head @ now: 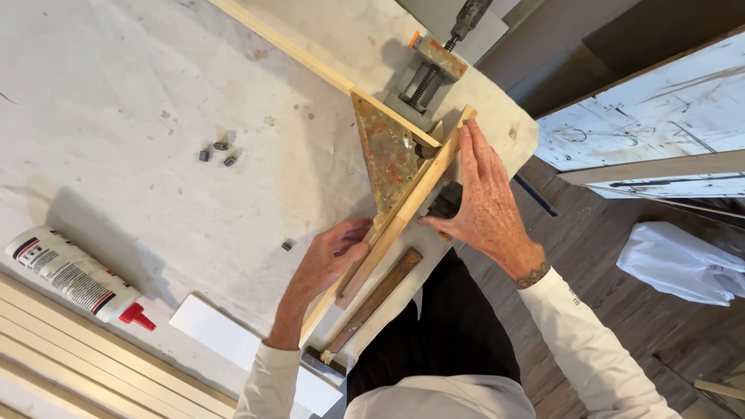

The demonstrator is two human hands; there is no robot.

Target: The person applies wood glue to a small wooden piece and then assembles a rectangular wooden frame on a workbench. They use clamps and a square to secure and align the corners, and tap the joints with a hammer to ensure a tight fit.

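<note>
the left hand (330,260) is curled around the near end of a long pale wooden strip (403,213), its grip closed with the fingers wrapped over the top edge and the thumb side underneath. the right hand (485,206) lies flat and open against the far side of the same strip, fingers stretched out toward its upper end, palm pressing on the wood rather than closing around anything. the strip runs diagonally across the corner of the white paint-spattered table (140,93), along the long edge of a rusty triangular metal corner clamp (388,151). a second pale wooden strip (287,43) comes in from the upper left and meets the clamp at its top corner. the clamp's grey screw vise with an orange tip (431,74) sits just beyond, at the table's edge.

below the held strip, a darker brown wooden stick (376,299) lies parallel to it, near the table's edge. a white glue bottle with a red nozzle (74,275) lies on its side at the left, well apart from the hands. a flat white rectangular board (233,341) rests near the left forearm. a few small dark metal bits (217,151) are scattered on the table. a stack of pale wooden mouldings (85,361) lies along the lower left. a white plastic bag (679,264) sits on the wooden floor (613,310) to the right.
</note>
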